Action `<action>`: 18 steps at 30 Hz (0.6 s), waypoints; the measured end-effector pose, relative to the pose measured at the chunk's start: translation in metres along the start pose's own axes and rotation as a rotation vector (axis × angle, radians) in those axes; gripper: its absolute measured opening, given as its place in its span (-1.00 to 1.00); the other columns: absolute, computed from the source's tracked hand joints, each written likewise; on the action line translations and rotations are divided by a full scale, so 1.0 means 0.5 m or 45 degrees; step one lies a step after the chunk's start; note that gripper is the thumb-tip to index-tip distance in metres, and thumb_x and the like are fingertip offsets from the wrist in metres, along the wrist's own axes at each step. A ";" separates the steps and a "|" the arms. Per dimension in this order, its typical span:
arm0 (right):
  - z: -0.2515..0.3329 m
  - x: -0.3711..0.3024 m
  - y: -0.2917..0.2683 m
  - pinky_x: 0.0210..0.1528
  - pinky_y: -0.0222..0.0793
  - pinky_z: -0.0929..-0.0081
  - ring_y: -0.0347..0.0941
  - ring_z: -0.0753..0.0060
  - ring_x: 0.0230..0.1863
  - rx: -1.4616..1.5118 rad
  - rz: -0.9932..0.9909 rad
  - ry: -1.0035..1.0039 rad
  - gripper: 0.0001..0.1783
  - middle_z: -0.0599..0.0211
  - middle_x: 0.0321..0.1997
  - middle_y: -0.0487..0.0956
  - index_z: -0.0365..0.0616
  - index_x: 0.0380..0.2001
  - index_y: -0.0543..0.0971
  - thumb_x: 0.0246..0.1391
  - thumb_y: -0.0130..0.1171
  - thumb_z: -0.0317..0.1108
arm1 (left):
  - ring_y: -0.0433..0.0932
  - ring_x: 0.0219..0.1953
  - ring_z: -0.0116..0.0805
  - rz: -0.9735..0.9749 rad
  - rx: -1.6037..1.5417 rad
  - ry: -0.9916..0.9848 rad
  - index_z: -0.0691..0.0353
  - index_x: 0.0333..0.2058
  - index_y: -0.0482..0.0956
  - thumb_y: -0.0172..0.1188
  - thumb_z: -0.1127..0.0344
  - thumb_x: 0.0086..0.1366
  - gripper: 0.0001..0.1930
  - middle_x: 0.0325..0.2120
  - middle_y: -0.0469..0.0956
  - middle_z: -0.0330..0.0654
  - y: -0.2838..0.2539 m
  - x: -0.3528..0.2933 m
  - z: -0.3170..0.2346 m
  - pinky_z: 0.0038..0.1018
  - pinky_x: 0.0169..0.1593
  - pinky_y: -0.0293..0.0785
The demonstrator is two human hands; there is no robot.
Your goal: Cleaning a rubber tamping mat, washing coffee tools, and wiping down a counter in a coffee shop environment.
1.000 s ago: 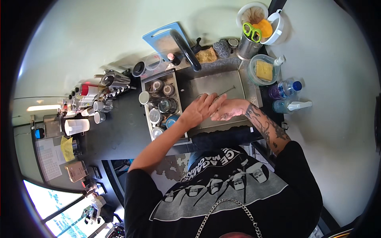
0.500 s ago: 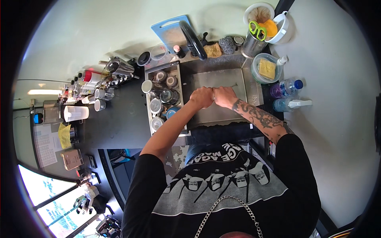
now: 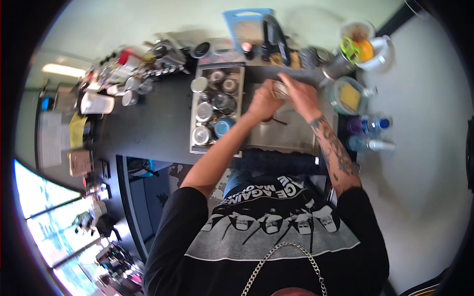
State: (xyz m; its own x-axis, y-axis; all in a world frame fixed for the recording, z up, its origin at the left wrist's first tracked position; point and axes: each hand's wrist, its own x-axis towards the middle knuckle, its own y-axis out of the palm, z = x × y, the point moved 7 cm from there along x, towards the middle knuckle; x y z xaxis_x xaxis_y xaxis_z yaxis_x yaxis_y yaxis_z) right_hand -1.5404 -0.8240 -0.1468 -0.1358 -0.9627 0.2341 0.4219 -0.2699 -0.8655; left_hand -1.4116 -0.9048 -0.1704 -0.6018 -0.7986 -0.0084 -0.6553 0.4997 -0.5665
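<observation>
Over the metal sink (image 3: 296, 140) I hold a small, clear glass-like vessel (image 3: 281, 90), blurred and mostly covered by my fingers. My left hand (image 3: 264, 103) is wrapped round its left side. My right hand (image 3: 302, 98) is closed on it from the right, thumb toward the tap. Whether it is a jar or a cup I cannot tell. The black tap (image 3: 277, 42) rises just beyond my hands. Below them, a dark, thin shape (image 3: 279, 122) shows in the sink.
Left of the sink stands a metal tray (image 3: 193, 126) of several upturned glasses and jars, one a blue cup (image 3: 224, 127). To the right are a tub with a yellow sponge (image 3: 349, 97), a purple bottle (image 3: 365, 125) and a spray bottle (image 3: 370, 143). A blue cutting board (image 3: 234, 27) leans behind.
My hands have come up toward the tap and turned, and the vessel between them now shows. The whole view has shifted, with the counter things sitting farther right.
</observation>
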 end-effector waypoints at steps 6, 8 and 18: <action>-0.005 -0.139 0.053 0.41 0.41 0.25 0.45 0.16 0.39 1.026 0.351 0.160 0.10 0.11 0.44 0.45 -0.13 0.55 0.16 0.00 0.55 -0.53 | 0.63 0.15 0.04 0.443 -0.316 -0.199 0.35 0.22 0.52 0.60 -0.19 -0.02 -0.05 0.10 0.62 0.16 0.065 -0.142 0.062 -0.16 0.18 0.56; -0.043 -0.233 0.077 0.42 0.39 0.24 0.35 0.15 0.47 1.509 0.533 0.644 0.13 0.26 0.53 0.31 -0.08 0.62 0.00 0.11 0.45 -0.51 | 0.62 0.12 0.00 0.432 -0.433 -0.018 0.33 0.18 0.57 0.51 -0.07 0.18 -0.27 0.06 0.62 0.12 0.088 -0.185 0.050 -0.17 0.17 0.55; -0.085 -0.313 0.180 0.46 0.35 0.01 0.37 0.03 0.46 2.284 0.222 1.209 -0.23 0.17 0.52 0.37 0.00 0.54 0.26 0.47 -0.06 0.21 | 0.20 0.45 0.32 0.084 -0.345 0.146 0.20 0.34 0.38 0.35 0.20 0.28 -0.32 0.36 0.26 0.30 0.103 -0.251 -0.023 -0.08 0.49 0.18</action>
State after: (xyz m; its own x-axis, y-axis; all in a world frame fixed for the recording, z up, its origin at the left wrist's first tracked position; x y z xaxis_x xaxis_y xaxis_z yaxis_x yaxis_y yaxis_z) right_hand -1.5191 -0.6971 -0.2802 -0.0831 -0.8250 -0.5591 0.6296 -0.4783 0.6122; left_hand -1.3750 -0.7750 -0.1890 -0.6845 -0.7261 0.0644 -0.7019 0.6327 -0.3271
